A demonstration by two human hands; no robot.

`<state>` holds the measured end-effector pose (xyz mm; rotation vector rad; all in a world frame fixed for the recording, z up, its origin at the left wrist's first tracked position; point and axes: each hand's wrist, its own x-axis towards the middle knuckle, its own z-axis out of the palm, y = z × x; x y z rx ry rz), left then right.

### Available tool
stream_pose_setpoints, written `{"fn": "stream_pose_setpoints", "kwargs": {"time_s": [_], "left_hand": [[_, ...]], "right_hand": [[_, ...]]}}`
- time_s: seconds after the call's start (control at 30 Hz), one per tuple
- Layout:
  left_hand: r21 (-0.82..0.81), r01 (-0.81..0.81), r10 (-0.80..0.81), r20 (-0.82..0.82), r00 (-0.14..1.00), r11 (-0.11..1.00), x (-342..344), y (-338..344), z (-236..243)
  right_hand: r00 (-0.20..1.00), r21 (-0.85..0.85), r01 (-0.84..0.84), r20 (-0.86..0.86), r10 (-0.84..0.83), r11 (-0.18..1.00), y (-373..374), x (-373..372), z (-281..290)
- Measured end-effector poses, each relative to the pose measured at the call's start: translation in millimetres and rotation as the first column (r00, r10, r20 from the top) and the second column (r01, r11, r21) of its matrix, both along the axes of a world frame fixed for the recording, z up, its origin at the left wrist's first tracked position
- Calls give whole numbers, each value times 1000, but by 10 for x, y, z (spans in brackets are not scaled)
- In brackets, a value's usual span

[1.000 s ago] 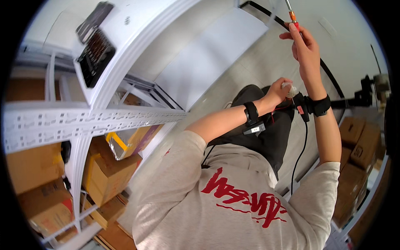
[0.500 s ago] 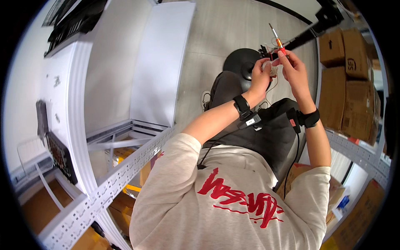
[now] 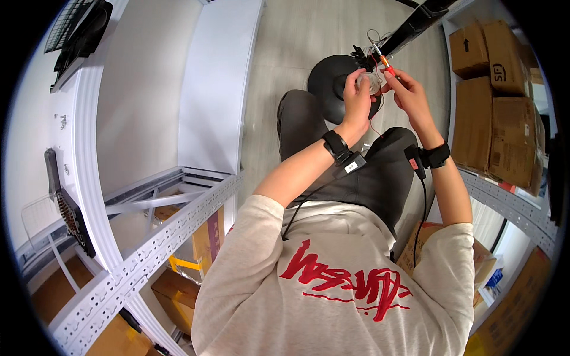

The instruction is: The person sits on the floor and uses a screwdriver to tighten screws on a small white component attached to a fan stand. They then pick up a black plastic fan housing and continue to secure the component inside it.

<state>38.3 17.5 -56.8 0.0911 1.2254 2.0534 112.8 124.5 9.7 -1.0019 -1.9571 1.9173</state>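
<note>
The left hand (image 3: 357,107) gripped a round piece (image 3: 372,84) while the right hand (image 3: 412,99) pinched a tool (image 3: 388,67) just beside it, apparently mid-positioning, any closer move demanding steadiness.

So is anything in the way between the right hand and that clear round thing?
Nothing big shows between the right hand and the clear round thing in the left hand; just a thin wire runs close by.

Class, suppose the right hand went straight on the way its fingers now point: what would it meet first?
Probably the clear round piece in the left hand; the right hand looks close to it, though depth is unclear.
</note>
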Motion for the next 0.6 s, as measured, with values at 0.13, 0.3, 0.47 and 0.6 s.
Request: {"fn": "stream_pose_setpoints", "kwargs": {"time_s": [0.13,0.3,0.47,0.6], "left_hand": [[-71,-37,39,25,999,997,-104,-62,-43],[-141,-27,36,62,997,990,-144,-148,-91],[-155,-63,67,21,998,986,-96,-216,-273],[-105,-92,96,34,995,990,-72,-320,-454]], "right_hand": [[1000,-22,1,-13,-1,1000,-68,-106,-70],[1000,-88,8,9,-7,996,-189,-164,-144],[999,-39,-35,1,35,999,-256,-209,-294],[1000,-40,3,-25,-4,999,-401,-123,-502]]}}
